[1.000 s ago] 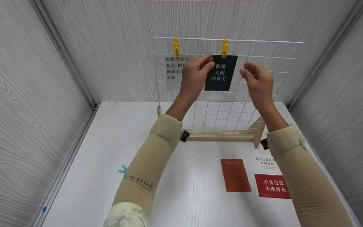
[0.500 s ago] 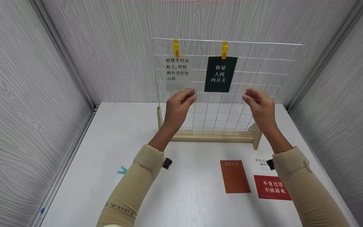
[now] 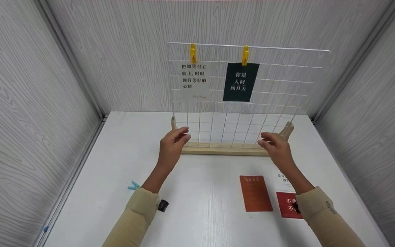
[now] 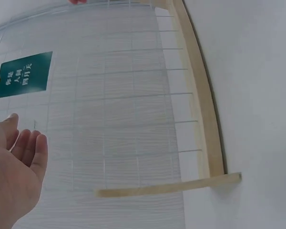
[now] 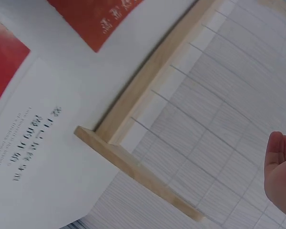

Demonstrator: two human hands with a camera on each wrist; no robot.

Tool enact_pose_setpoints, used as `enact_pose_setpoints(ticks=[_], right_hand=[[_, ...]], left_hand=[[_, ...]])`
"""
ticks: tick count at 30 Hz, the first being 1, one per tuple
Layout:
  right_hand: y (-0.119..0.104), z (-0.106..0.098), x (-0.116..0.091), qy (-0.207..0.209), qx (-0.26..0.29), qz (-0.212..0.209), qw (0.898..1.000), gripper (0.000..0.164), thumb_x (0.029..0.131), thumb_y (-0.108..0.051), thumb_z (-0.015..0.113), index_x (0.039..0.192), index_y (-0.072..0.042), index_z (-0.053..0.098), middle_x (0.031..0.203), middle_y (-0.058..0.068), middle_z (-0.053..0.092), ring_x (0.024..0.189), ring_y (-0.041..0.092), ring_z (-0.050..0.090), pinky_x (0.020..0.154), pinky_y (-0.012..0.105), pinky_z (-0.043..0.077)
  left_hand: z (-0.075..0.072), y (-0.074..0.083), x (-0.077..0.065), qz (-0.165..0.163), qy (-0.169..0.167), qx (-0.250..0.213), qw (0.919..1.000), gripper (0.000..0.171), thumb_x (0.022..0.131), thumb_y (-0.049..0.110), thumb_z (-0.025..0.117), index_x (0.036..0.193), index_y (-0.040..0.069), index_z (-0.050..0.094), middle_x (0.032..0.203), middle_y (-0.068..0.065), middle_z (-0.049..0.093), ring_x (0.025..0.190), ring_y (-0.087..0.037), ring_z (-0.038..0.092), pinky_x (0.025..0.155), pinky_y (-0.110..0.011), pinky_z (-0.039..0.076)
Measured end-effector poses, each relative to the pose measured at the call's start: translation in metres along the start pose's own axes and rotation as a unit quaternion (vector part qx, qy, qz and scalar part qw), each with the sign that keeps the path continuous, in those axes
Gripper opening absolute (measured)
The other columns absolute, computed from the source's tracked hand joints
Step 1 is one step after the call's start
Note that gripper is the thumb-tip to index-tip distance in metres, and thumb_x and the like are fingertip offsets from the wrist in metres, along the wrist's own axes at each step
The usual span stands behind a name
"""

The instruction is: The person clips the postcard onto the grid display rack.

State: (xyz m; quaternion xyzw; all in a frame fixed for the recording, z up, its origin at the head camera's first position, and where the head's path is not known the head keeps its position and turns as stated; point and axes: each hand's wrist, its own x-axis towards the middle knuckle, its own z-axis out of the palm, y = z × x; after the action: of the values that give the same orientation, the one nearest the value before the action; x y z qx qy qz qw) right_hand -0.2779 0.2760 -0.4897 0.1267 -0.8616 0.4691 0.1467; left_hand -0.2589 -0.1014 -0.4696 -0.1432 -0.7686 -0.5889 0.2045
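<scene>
A white wire grid (image 3: 235,133) stands upright in a wooden base (image 3: 225,151). On its upper part hang a white card (image 3: 197,90) and a dark green card (image 3: 241,70), each under a yellow clip (image 3: 193,54); the second yellow clip (image 3: 245,55) is over the green one. My left hand (image 3: 170,145), fingers loosely bent and holding nothing, is in front of the grid's lower left. In front of the lower right, my right hand (image 3: 276,147) is likewise without anything in it. The left wrist view shows the green card (image 4: 26,76) beyond the left fingers.
On the white table lie an orange-brown card (image 3: 255,193), a red card (image 3: 286,202) and a white printed card (image 3: 283,181) partly behind the right arm. A light-blue clip (image 3: 133,185) is left of the left forearm. Wood-grain walls enclose the table.
Both hands have come down and away from the hanging cards, the left also moving left. The cards and yellow clips stay on the grid.
</scene>
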Motion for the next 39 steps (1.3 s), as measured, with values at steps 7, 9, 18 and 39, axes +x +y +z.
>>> enact_pose_setpoints(ticks=[7, 9, 18, 39], right_hand=[[0.036, 0.015, -0.033, -0.054, -0.026, 0.039, 0.997, 0.036, 0.097, -0.021, 0.069, 0.129, -0.007, 0.064, 0.123, 0.013, 0.064, 0.112, 0.026, 0.061, 0.096, 0.030, 0.053], [0.046, 0.018, -0.042, -0.069, -0.032, 0.054, 0.996, 0.036, 0.097, -0.020, 0.069, 0.130, -0.007, 0.064, 0.124, 0.014, 0.063, 0.114, 0.028, 0.061, 0.098, 0.041, 0.054], [0.076, 0.029, -0.073, -0.133, -0.079, 0.099, 0.983, 0.042, 0.096, -0.016, 0.069, 0.135, -0.004, 0.059, 0.130, 0.019, 0.062, 0.114, 0.033, 0.061, 0.094, 0.049, 0.056], [0.096, 0.040, -0.089, -0.235, -0.204, 0.106, 0.944, 0.054, 0.090, -0.021, 0.077, 0.137, -0.002, 0.056, 0.140, 0.020, 0.056, 0.132, 0.040, 0.049, 0.111, 0.060, 0.040]], left_hand=[[-0.027, -0.029, -0.032, -0.073, 0.020, 0.004, 0.9972, 0.033, 0.095, 0.018, 0.071, 0.126, 0.008, 0.070, 0.118, -0.008, 0.070, 0.103, -0.019, 0.066, 0.084, -0.019, 0.056], [-0.036, -0.038, -0.041, -0.098, 0.025, 0.011, 0.9949, 0.034, 0.095, 0.019, 0.072, 0.126, 0.007, 0.069, 0.120, -0.009, 0.069, 0.103, -0.019, 0.066, 0.084, -0.019, 0.055], [-0.071, -0.076, -0.085, -0.223, 0.036, 0.074, 0.9714, 0.036, 0.096, 0.026, 0.070, 0.129, 0.012, 0.068, 0.128, -0.006, 0.067, 0.112, -0.020, 0.063, 0.093, -0.032, 0.055], [-0.110, -0.098, -0.131, -0.337, -0.002, 0.171, 0.9259, 0.045, 0.097, 0.025, 0.067, 0.134, -0.001, 0.061, 0.136, -0.022, 0.061, 0.119, -0.036, 0.061, 0.101, -0.050, 0.051]])
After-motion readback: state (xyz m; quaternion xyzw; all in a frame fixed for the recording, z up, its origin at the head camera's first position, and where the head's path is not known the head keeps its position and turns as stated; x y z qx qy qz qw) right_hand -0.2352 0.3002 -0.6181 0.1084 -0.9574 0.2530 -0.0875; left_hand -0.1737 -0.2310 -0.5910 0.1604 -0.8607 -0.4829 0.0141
